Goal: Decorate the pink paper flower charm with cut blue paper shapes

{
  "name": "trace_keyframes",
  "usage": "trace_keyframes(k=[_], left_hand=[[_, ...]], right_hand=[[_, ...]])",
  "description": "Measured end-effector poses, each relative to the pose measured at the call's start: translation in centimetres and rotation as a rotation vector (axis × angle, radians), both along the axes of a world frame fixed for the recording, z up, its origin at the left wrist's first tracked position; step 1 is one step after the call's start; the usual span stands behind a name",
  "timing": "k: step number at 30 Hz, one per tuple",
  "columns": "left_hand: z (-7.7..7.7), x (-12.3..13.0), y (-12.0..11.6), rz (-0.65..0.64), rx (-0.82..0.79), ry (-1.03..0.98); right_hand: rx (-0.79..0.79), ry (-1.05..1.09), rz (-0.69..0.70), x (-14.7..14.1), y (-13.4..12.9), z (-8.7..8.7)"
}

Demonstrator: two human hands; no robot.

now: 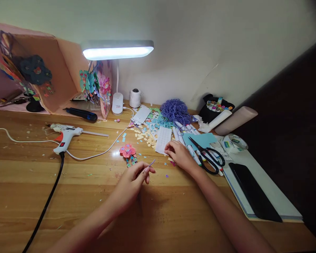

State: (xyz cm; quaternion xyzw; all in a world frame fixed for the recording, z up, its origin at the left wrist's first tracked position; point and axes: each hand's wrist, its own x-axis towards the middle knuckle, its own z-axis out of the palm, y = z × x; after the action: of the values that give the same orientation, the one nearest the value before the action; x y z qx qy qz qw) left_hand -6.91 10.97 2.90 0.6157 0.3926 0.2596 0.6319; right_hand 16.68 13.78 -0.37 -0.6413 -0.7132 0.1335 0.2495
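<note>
My left hand (136, 178) is closed, with a short purple cord (153, 162) pinched between thumb and fingers so its end sticks out to the right. Just beyond it lies a pink paper flower (127, 150) with small teal star pieces hanging from it, partly hidden behind the hand. My right hand (179, 154) has its fingers curled together at the lower corner of a white sheet (163, 137); what sits between its fingertips is hidden. Past the sheet are scattered paper scraps (147, 137) and a tangled heap of purple cord (176, 111).
A glue gun (67, 137) with a black cable lies left, near a box cutter (81, 114). Black scissors (209, 156) rest on markers at right, beside a tape roll (235, 143). A lit lamp (118, 52) overhangs the back, by a thread spool (135, 98).
</note>
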Motion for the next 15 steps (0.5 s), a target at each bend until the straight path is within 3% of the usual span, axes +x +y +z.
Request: trace_keyframes(k=[7, 15], left_hand=[[-0.3, 0.0, 0.3, -0.043, -0.062, -0.072], [-0.6, 0.2, 0.5, -0.051, -0.141, -0.161]], right_hand=[[-0.038, 0.085, 0.015, 0.2, -0.4, 0.5], [-0.04, 0.325, -0.096, 0.5, -1.2, 1.1]])
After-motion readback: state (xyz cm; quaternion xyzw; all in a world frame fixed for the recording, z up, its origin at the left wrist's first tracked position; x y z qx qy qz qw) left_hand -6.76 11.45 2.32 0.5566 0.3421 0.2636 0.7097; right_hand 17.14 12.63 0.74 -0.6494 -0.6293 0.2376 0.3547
